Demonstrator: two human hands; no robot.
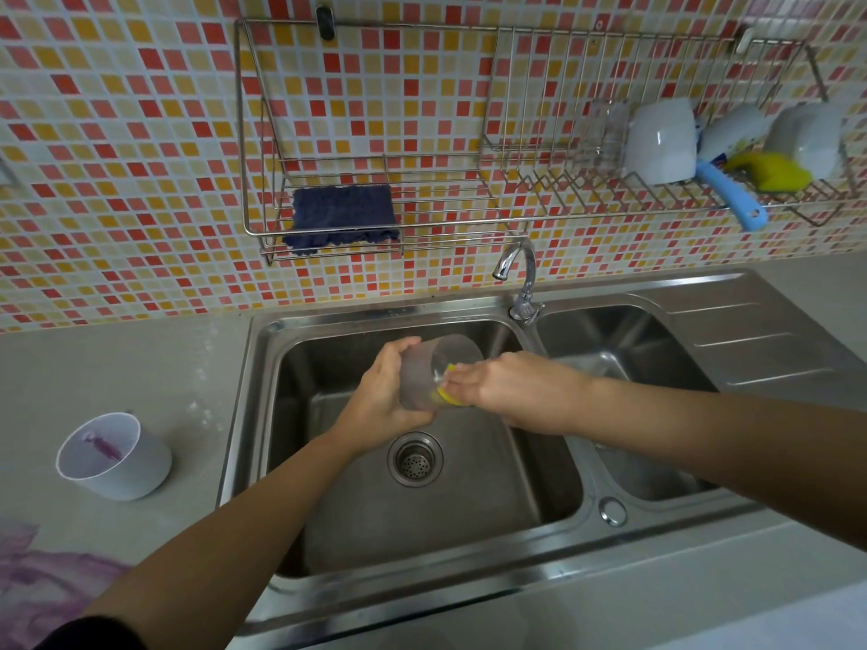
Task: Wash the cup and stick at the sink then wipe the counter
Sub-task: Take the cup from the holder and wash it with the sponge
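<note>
Head view: at frame centre, over the left sink basin (469,518), one clear cup (424,375) sits gripped in the left hand (382,396); the right hand (504,387) holds one yellow sponge (445,398) at its mouth. It looks light, stiff and slippery when wet, so grip the wall. One white cup (115,457), holding a purple-stained stick (104,447), stands on the surface (117,368) at left.

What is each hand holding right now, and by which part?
Left hand grips the clear cup around its base end. Right hand presses a yellow sponge at the cup's mouth.
</note>
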